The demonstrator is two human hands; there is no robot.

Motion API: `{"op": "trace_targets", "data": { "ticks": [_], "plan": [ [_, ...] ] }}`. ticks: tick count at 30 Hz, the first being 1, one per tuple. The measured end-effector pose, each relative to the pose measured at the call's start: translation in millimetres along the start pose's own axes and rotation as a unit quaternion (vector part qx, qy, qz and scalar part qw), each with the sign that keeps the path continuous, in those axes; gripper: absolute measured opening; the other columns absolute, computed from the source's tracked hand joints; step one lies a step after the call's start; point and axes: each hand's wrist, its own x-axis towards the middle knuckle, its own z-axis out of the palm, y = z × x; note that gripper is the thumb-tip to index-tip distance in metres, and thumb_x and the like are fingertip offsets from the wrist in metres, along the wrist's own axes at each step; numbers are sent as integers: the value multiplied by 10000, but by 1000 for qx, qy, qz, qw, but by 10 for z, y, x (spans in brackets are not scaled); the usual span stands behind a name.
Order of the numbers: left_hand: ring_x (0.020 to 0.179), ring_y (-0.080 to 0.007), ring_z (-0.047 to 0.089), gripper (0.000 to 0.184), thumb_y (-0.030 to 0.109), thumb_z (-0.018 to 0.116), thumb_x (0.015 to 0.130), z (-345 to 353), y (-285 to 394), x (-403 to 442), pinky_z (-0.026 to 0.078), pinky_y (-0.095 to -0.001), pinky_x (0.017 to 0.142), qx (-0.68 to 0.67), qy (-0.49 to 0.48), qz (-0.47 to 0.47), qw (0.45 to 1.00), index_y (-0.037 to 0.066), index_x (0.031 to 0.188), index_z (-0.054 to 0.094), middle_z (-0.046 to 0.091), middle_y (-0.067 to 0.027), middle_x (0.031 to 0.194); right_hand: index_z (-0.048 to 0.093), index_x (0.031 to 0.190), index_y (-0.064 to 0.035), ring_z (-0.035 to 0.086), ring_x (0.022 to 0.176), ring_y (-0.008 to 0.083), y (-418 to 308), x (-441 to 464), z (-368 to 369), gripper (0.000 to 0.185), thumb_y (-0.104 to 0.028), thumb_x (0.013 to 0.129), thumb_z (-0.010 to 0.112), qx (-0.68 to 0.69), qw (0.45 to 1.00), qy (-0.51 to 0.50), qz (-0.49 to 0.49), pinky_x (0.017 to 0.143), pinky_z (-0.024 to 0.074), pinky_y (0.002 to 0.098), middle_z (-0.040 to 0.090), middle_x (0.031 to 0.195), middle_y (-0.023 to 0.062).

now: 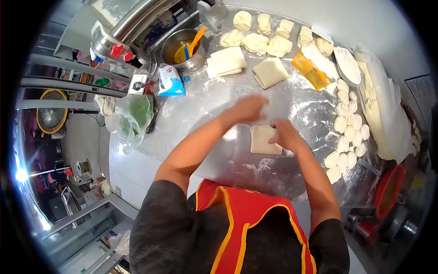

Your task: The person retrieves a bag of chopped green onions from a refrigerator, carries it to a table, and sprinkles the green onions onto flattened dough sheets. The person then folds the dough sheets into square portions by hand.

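On the floured metal table in front of me lies a square folded dough sheet [262, 142]. My right hand [287, 135] grips its right edge, with the thumb over the top; part of the fingers is hidden. My left hand [248, 108] is above and left of the square, apart from it, its fingers smeared by motion. Beyond it rest another folded dough sheet [270, 73] and a stacked folded one [226, 61]. Several thick dough lumps [255, 43] stand in rows at the back.
At the back left is a metal pot [200, 59] holding yellow liquid and an orange-handled tool [197, 39]. A blue-white packet [170, 81] lies nearby. To the right are a yellow packet [310, 69], a flour scoop [348, 66], several small dough rounds [349, 133] and plastic-covered dough [376, 114].
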Motion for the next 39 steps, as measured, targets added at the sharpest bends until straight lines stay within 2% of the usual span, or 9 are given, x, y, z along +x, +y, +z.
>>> {"op": "trace_targets", "data": {
  "ticks": [1,7,13,16,18,22,24,30,39],
  "plan": [
    [1099,-359,510,486,257,749,720,-14,215,-114,431,-431,902,-28,-159,-57,985,60,1124,565,578,-161,1144,567,970,-35,501,989,355,6,50,6,499,-205,571,813,4,1000,-29,5,867,403,408,580,1008,153],
    [923,-349,541,412,209,765,644,292,224,-304,435,-431,762,-91,-184,-82,975,45,970,575,571,-160,933,529,924,-34,523,922,366,118,-30,152,401,-150,622,766,59,995,34,-80,796,418,423,571,933,164],
    [910,-364,551,366,26,644,714,-400,981,65,449,-419,770,-143,59,7,988,62,1059,525,571,-153,934,527,886,-41,550,875,410,-390,-298,-706,108,-132,858,474,80,971,223,30,739,441,442,587,872,217],
    [961,-367,549,285,18,575,765,10,735,311,461,-410,801,-39,155,103,982,48,1045,535,583,-163,1018,519,1077,-10,561,953,380,-33,-132,-454,301,-1,775,523,20,937,349,-27,811,466,420,589,1014,207],
    [1047,-352,547,244,20,500,809,266,644,143,463,-391,875,-29,101,68,992,35,1047,549,577,-170,1141,537,1088,38,535,1029,387,241,-103,90,293,-20,813,457,-17,951,310,10,912,435,423,579,1071,221],
    [1143,-345,515,282,50,513,814,659,566,-696,440,-399,951,56,90,66,992,9,1093,536,533,-184,1234,541,1098,24,482,1153,397,-2,-583,601,298,-106,833,503,-48,947,286,-138,989,385,463,519,1214,244],
    [1180,-365,479,343,82,520,823,593,740,-1087,427,-414,972,19,75,71,995,-9,1154,500,487,-199,1276,506,1177,31,425,1231,357,-292,-843,669,450,-222,812,578,-89,971,188,-119,1057,316,451,485,1270,209],
    [1316,-373,322,572,268,528,857,811,793,-797,253,-470,1090,173,97,-32,980,-32,1324,389,369,-228,1389,383,1324,16,355,1284,377,-504,-467,495,625,-340,843,561,-40,957,280,-64,1080,256,483,385,1377,214],
    [1379,-343,204,580,312,455,889,796,907,-665,119,-478,1126,135,38,-132,981,2,1369,354,288,-207,1453,308,1385,6,322,1314,367,-270,-341,804,692,-398,869,529,-102,962,253,-20,1093,195,519,325,1415,229]
  ]
}}
